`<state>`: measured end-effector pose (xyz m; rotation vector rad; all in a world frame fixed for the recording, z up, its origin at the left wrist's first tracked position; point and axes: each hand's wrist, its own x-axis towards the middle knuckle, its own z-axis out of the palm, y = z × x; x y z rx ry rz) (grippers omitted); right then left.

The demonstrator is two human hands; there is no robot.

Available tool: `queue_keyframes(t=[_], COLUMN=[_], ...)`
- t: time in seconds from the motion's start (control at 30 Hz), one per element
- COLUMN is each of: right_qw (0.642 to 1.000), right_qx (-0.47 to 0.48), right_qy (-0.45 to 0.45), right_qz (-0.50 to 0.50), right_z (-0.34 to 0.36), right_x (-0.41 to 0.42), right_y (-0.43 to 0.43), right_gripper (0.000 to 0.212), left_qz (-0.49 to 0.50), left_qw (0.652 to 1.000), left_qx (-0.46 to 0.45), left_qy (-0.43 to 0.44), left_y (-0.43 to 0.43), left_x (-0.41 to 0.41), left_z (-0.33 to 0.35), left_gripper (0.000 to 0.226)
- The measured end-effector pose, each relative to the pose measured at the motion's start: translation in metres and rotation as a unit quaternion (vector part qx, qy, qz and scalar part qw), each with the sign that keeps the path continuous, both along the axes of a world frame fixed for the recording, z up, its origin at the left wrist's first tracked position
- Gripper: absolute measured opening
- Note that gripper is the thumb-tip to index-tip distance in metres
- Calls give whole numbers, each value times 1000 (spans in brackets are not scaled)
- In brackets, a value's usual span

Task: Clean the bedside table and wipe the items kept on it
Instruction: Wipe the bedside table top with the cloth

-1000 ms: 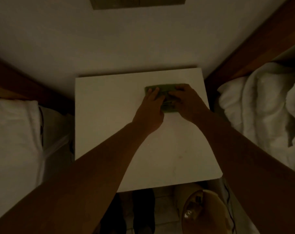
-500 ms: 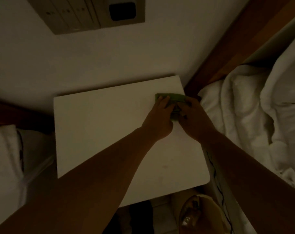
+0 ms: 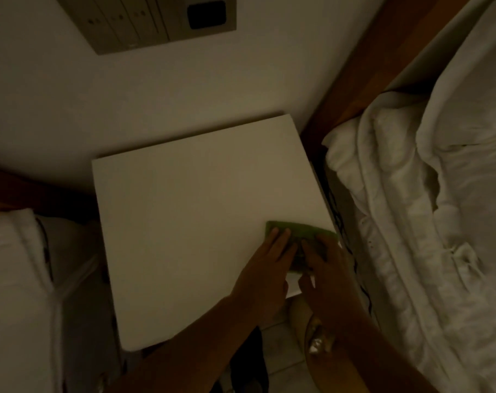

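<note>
The white bedside table [image 3: 184,222] fills the middle of the dim view, its top bare. A folded green cloth [image 3: 300,232] lies flat near the table's right edge, toward the front corner. My left hand [image 3: 266,268] presses on the cloth's left part with its fingers flat. My right hand [image 3: 326,268] presses on the right part, at the table's edge. Both hands cover most of the cloth; only its far strip and a bit between the hands show.
A bed with rumpled white bedding [image 3: 425,222] and a wooden headboard [image 3: 369,66] is close on the right. Another white bed [image 3: 14,279] lies on the left. A lamp with a cable [image 3: 317,341] sits on the floor below the table's front. A wall panel [image 3: 156,18] hangs above.
Both hands have slid the cloth from the table's far right area along the right edge toward the near right corner. The camera view has shifted too.
</note>
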<state>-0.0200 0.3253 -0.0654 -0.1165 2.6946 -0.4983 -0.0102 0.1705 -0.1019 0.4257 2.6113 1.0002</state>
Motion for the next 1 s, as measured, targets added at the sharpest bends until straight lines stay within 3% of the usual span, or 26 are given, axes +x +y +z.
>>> queue_keyframes(t=[0.1, 0.43, 0.83, 1.0], right_qw=[1000, 998, 979, 960], right_qx=[-7, -2, -54, -34], right_qy=[-4, -57, -20, -49], right_qz=[-18, 29, 197, 273], right_z=[2, 4, 2, -2], right_x=[31, 98, 118, 105], right_y=[-22, -117, -223, -230], right_gripper=[61, 61, 53, 57], left_qz=[10, 73, 222, 294], left_qw=[1000, 997, 972, 955], left_qx=[-2, -32, -81, -38], left_qy=[14, -10, -9, -36], left_y=[-16, -99, -189, -205], left_x=[33, 122, 180, 183], left_z=[3, 2, 12, 12], left_gripper=[55, 67, 58, 51])
